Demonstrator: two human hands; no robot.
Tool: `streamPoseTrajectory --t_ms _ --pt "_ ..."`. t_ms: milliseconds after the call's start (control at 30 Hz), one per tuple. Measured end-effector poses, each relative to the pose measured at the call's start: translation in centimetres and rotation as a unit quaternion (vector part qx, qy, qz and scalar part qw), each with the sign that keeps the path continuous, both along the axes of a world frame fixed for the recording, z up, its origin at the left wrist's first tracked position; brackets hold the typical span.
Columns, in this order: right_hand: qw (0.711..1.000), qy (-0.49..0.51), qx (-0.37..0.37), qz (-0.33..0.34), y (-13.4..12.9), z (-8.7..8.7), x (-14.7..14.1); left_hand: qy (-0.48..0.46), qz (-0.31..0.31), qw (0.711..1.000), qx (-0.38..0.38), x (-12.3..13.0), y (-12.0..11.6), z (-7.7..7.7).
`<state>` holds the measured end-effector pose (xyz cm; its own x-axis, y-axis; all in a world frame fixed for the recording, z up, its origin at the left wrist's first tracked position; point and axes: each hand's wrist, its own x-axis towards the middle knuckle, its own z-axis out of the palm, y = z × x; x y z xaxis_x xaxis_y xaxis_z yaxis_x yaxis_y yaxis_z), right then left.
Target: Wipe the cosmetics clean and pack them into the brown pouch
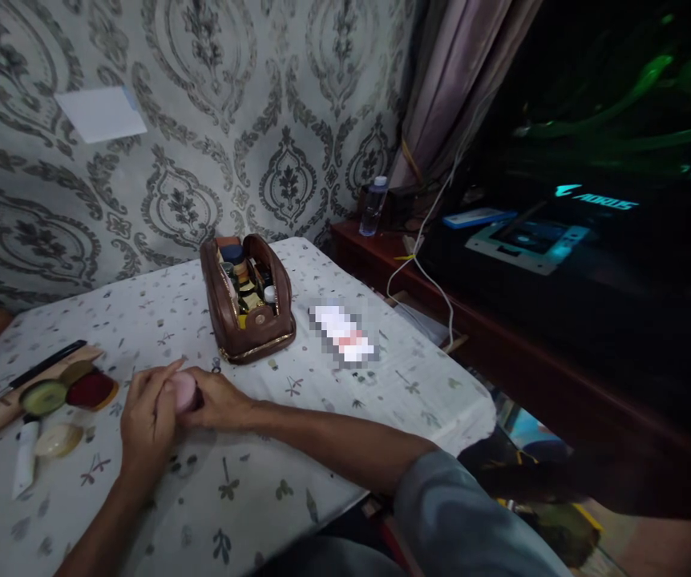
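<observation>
Over the patterned tablecloth, my left hand (148,407) and my right hand (220,399) are both closed around a small pink round container (184,391). Its pale top faces up; fingers hide most of its sides. Left of my hands lie a dark red round item (90,390), a green round container (43,397), a cream-coloured round container (59,440) and a white tube (25,458). Beyond my hands stands a brown toiletry bag (255,343), unzipped, with several bottles and jars inside.
A blurred-out phone-like object (344,332) lies right of the bag. A long black item (48,365) rests at the left. Against the patterned wall, a water bottle (373,207) stands on a reddish-brown desk (345,232), near a white cable (423,232) and a dark glossy computer case (622,304).
</observation>
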<state>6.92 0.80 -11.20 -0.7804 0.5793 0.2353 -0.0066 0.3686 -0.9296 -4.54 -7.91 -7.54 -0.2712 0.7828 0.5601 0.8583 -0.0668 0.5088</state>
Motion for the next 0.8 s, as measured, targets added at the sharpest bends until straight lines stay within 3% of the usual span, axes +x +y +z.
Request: streamPoseTrajectory --t_ms 100,300,467,600,800 --pt "0.999 0.034 0.015 0.029 0.03 -0.17 0.0 -0.081 0.005 0.997 -0.013 -0.34 -0.02 0.11" --pt "0.995 0.072 0.034 0.058 0.2 -0.21 -0.12 -0.226 0.077 0.971 -0.028 -0.69 0.6 0.26" --pt "0.998 0.058 0.019 0.029 0.1 -0.07 -0.18 -0.297 0.093 0.95 -0.031 -0.72 0.87 0.26" --pt "0.998 0.059 0.012 0.011 -0.07 0.24 -0.17 -0.256 0.089 0.962 -0.01 -0.45 0.83 0.11" --pt "0.998 0.048 0.045 -0.019 -0.17 0.31 -0.36 -0.111 0.002 0.993 0.028 -0.37 0.4 -0.28"
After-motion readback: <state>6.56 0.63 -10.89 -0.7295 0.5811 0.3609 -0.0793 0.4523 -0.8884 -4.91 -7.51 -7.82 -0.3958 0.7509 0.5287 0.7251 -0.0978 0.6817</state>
